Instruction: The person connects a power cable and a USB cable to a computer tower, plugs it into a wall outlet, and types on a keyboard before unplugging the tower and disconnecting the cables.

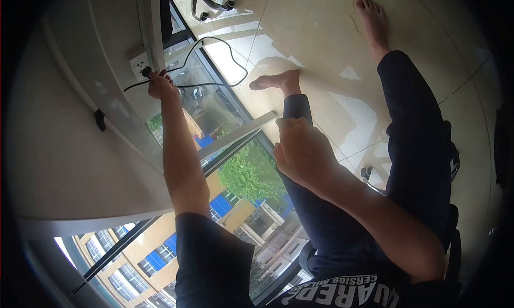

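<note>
My left hand (162, 85) reaches up to a white wall socket (140, 65), its fingers closed on a black plug (145, 72) right at the socket's face. A thin black cord (235, 54) runs by this hand and makes a wide loop over the glass and floor. My right hand (302, 147) is closed in a fist over my left knee, overlapping the dark trouser leg (302, 193). Its curled fingertips are turned under, so whatever they may hold is hidden.
A white desk panel (80, 163) fills the left side. Beside me, a window (251, 168) with a metal frame bar (238, 134) looks onto trees and buildings. A chair's wheeled base (211, 2) stands on the tiled floor (332, 51). My bare feet rest there.
</note>
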`<state>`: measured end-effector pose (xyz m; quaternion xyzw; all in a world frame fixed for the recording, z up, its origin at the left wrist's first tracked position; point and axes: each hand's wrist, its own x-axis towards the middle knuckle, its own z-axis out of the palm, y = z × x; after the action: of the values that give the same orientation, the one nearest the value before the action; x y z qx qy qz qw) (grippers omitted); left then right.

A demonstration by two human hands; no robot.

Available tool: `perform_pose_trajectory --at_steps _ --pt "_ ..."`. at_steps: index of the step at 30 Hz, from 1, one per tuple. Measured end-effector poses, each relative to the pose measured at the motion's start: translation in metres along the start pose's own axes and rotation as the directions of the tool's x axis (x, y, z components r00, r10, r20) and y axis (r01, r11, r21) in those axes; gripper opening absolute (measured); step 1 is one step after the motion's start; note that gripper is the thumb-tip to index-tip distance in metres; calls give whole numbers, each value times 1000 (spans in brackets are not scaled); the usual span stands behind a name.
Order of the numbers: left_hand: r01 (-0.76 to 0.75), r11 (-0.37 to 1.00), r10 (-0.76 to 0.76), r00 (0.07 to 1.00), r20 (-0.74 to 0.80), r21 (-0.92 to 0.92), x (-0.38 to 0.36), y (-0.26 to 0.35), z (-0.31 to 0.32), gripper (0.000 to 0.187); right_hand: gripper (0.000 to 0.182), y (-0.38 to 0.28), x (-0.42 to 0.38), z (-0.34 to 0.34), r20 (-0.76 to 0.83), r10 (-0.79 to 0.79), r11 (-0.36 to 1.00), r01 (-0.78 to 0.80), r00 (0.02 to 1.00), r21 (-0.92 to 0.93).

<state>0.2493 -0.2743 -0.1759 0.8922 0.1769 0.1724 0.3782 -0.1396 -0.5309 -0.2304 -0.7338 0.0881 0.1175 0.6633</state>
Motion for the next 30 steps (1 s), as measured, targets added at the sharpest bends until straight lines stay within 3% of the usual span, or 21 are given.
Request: perform_pose_trajectory --at_steps 3,6,12,18,24,27,30 --pt "-6 998 8 1000 -23 58 30 -12 -7 36 30 3 -4 6 -24 -39 999 38 999 -25" --pt "-12 993 13 1000 -11 114 41 -11 -10 37 31 3 -6 -3 39 19 999 -18 999 -33" --pt "-162 963 163 987 9 214 54 0 -16 37 32 7 -8 -2 36 -3 1000 3 999 -7" --pt "-74 892 95 995 -25 446 82 0 -25 38 32 4 -4 -3 67 5 1000 -5 998 -2" --pt "-106 873 130 991 -19 477 85 3 -24 39 35 0 -7 -8 102 2 1000 -4 995 14" --pt "-94 883 150 985 -87 460 97 -3 -11 45 36 -17 -13 -28 145 15 997 -25 989 67" --pt "-169 506 435 897 -81 846 105 -11 -8 53 39 -17 -22 -46 191 -25 990 -2 981 141"
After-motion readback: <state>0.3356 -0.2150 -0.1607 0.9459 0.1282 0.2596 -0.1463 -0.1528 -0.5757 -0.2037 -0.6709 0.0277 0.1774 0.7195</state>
